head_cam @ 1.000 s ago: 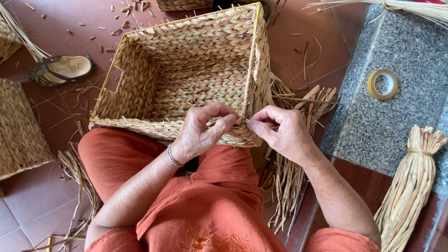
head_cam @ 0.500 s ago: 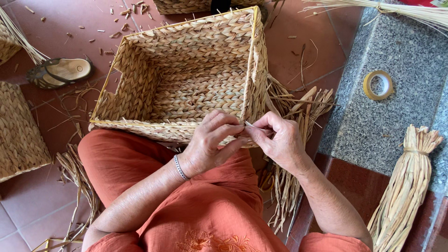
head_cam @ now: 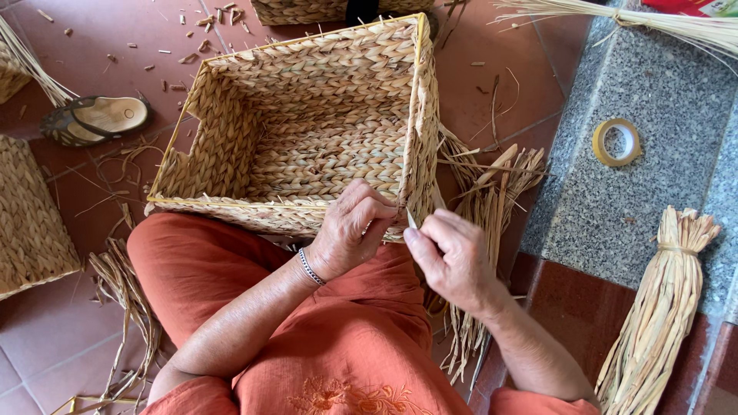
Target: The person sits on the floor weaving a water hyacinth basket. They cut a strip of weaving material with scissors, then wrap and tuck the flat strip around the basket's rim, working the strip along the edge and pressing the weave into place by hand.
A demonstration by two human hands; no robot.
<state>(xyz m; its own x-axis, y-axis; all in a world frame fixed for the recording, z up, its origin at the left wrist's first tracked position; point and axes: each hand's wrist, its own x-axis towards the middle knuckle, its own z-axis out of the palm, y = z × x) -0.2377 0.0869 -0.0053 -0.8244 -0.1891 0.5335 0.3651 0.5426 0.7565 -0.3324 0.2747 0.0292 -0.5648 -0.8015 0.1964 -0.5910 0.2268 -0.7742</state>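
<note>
Woven basket [head_cam: 307, 131] centre frame, near corner hidden behind hands. Left hand [head_cam: 354, 227] curled on rim; right hand [head_cam: 450, 257] pinches pale strand [head_cam: 411, 220], mostly hidden. Straw bundle [head_cam: 661, 307] cut off lower right.

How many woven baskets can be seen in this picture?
4: the large rectangular basket at the person's knees, one at the top edge, one at the left edge, and a corner at upper left. More may lie outside the view.
</note>
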